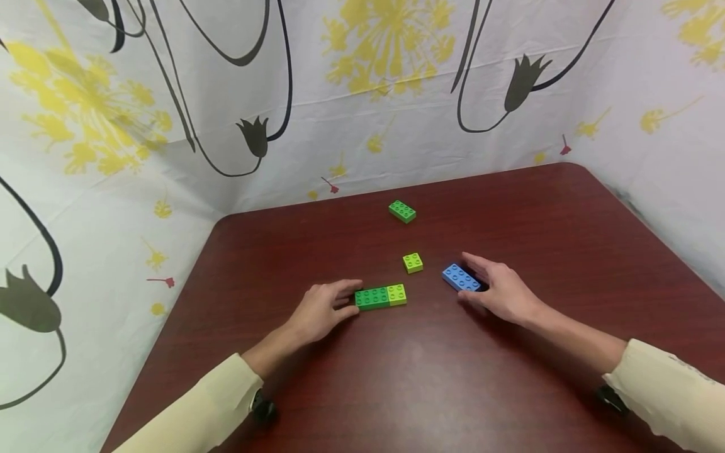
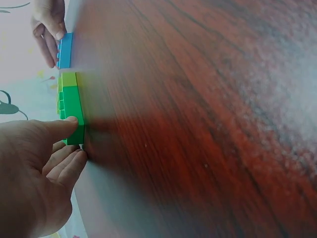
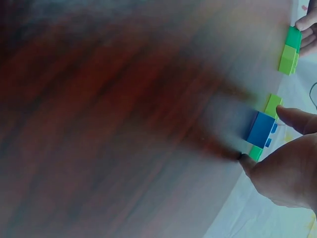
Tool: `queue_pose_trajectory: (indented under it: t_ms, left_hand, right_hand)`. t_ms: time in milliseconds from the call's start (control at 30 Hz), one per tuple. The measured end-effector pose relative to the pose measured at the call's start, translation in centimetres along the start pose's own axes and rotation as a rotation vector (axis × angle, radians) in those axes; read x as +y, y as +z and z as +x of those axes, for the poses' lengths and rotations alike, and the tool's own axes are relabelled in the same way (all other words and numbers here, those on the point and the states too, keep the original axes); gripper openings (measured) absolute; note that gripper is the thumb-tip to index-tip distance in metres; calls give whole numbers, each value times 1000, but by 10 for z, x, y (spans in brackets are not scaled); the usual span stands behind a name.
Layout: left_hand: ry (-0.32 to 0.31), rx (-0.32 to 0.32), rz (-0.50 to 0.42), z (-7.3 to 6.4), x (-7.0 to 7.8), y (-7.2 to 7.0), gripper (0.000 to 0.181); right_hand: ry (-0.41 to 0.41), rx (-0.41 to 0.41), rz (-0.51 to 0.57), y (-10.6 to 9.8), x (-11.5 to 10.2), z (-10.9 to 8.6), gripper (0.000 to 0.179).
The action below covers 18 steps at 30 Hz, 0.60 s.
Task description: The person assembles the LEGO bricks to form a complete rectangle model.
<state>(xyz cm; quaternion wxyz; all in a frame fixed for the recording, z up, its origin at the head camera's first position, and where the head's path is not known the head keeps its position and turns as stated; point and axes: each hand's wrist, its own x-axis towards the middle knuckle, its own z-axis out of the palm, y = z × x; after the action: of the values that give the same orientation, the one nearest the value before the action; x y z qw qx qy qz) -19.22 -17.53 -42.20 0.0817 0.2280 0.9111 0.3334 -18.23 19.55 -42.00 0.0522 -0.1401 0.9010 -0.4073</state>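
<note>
Left hand (image 1: pixel 321 308): one, fingers bent, gripping the left end of a dark green brick (image 1: pixel 370 299) between thumb and fingertips. The thumb lies along the near long side.

Dark green brick: rectangular, two rows of four studs, flat on the table (image 1: pixel 425 377), studs up.

Lime end brick (image 1: pixel 397 294): square, four studs, set flush against the green one's right end, touching (whether fastened to it cannot be told).

Right hand (image 1: pixel 506 292): one, fingers loosely spread about a blue brick (image 1: pixel 461 278). The thumb is at the near edge; the forefinger reaches past the far side with a gap between, so no firm grip shows.

Blue brick: eight studs, lying aslant on the table, to the right of the green-and-lime pair and apart from it.

Small lime brick (image 1: pixel 413 263): square, four studs, just beyond the lime end brick, not touching it.

Far green brick (image 1: pixel 403 211): eight studs, aslant near the table's back edge, well apart from both hands.

Table: reddish brown, wood-grained, rounded back corners.

Cloth (image 1: pixel 340 113): white, printed with yellow bursts and grey tulips, hanging behind.

Sleeves (image 1: pixel 198 402): two, cream.
</note>
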Motion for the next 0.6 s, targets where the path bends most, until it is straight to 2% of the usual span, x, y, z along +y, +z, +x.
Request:
queue_pose_trajectory:
  t_ms: [267, 600]
  left_hand:
    - [-2, -11, 20, 1, 0, 0, 54]
    - [-11, -10, 10, 2, 1, 0, 54]
  right_hand:
    - [-15, 30, 24, 0, 2, -1, 72]
    - [14, 50, -34, -3, 3, -2, 57]
